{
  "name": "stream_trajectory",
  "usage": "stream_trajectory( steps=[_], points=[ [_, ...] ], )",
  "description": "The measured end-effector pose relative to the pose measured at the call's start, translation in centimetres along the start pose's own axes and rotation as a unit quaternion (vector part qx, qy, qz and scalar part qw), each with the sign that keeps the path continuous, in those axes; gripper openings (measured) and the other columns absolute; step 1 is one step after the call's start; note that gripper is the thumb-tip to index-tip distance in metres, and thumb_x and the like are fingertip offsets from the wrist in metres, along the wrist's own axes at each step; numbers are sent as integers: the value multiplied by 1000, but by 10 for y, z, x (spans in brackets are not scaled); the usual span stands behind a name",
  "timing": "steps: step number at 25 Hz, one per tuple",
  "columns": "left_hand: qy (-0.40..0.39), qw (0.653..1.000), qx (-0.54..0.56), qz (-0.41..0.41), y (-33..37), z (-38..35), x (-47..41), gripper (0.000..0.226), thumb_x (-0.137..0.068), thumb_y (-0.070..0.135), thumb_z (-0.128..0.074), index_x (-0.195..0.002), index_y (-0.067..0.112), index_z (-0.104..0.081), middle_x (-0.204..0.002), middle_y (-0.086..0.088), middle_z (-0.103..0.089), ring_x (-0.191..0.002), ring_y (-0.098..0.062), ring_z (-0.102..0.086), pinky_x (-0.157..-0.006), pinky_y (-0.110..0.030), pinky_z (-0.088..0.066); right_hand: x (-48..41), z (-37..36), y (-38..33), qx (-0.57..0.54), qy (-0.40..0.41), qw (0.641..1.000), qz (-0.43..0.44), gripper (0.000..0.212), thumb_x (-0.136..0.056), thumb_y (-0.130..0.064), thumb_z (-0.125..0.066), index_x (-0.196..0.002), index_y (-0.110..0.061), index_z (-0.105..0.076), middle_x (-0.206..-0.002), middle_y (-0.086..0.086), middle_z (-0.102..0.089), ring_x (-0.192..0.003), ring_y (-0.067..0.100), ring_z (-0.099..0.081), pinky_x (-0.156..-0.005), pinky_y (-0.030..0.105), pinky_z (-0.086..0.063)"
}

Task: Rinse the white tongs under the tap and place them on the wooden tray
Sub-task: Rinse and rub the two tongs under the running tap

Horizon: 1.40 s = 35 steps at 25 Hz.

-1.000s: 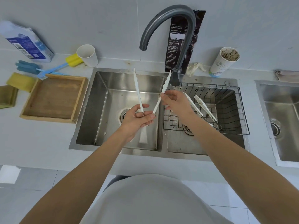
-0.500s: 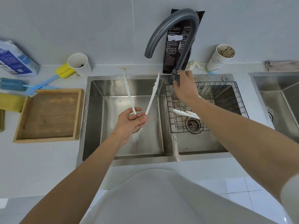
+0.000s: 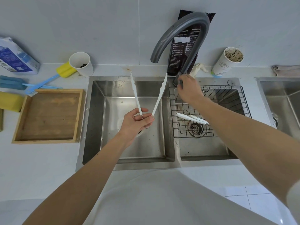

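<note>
My left hand (image 3: pixel 136 120) is positioned over the left sink basin (image 3: pixel 113 143), fingers closed on the hinge end of the white tongs (image 3: pixel 159 96). The tongs point away from me with both arms spread in a V; a metal ring hangs below my fingers. No water is visible at the spout.

The right basin holds a black wire basket (image 3: pixel 227 91). A second pair of white tongs (image 3: pixel 190 117) lies in it, closed, above the drain strainer (image 3: pixel 195 127). Dark specks are scattered on the basket floor.

My right hand (image 3: pixel 189 90) is at the base of the grey tap (image 3: pixel 183 30), fingers curled around the lever; the grip itself is partly hidden.

On the tabletop to the left, the wooden tray (image 3: pixel 48 116) contains nothing and sits well apart from the tongs. Beside it lies a yellow sponge (image 3: pixel 9 101). Beyond the tray are blue-handled brushes (image 3: pixel 32 85), one with a yellow head, and a white paper cup (image 3: pixel 82 64) with dark residue inside. A blue-and-white box (image 3: pixel 14 57) stands at the far left. Behind the tap are a black packet (image 3: pixel 183 46) and a second paper cup (image 3: pixel 228 61) with a speckled dark filling.

Compared with half a second ago, both hands occupy the same positions: left holding the tongs, right at the tap base. One second ago my right hand was touching the right arm of the tongs.
</note>
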<state>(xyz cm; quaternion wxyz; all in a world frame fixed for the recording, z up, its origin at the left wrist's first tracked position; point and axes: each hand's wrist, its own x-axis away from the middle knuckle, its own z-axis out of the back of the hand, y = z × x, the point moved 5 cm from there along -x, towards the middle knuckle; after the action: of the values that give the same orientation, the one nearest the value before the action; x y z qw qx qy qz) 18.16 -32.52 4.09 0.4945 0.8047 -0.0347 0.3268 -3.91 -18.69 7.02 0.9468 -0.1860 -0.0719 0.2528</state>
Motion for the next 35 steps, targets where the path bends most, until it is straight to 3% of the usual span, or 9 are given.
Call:
stream_trajectory(
  steps=[3,12,27,31,35],
  points=[
    [-2,1000,6,0,-1,-5,1,32,-79,-1,-76,-106,9,-61,-93,-13,-75,-88,-28,-68,-74,-27,-58,3,-2,3,0,0,1000,0,26,-93,-5,-48,-115,0,-61,-118,18,-60,-103,32,-59,-87,35,-48],
    [-10,1000,8,4,-5,-13,4,35,-79,-1,-76,-109,8,-61,-96,-15,-74,-78,-24,-70,-68,-24,-55,13,-10,6,-12,-13,1000,-14,32,-92,-8,-48,-122,-2,-59,-120,16,-58,-101,32,-59,-90,43,-51],
    [-16,1000,11,5,-4,-16,5,36,-79,-2,-75,-111,6,-61,-95,-16,-74,-79,-24,-70,-66,-23,-55,22,-11,5,-30,-13,999,-32,32,-96,-12,-50,-125,-1,-55,-120,17,-56,-103,33,-58,-82,37,-46],
    [-19,1000,3,8,-5,-17,4,38,-80,-1,-75,-114,4,-60,-98,-18,-74,-82,-24,-71,-69,-24,-56,36,-7,-3,-80,28,995,-60,40,-95,-14,-54,-133,-6,-46,-133,13,-48,-108,31,-55,-80,33,-43],
    [-24,1000,14,11,-7,-19,1,37,-79,-3,-75,-113,4,-60,-93,-13,-75,-84,-24,-72,-71,-25,-57,68,1,-19,-153,118,979,-67,44,-96,-19,-55,-137,-9,-45,-133,9,-46,-111,19,-53,-84,25,-42]
  ],
)
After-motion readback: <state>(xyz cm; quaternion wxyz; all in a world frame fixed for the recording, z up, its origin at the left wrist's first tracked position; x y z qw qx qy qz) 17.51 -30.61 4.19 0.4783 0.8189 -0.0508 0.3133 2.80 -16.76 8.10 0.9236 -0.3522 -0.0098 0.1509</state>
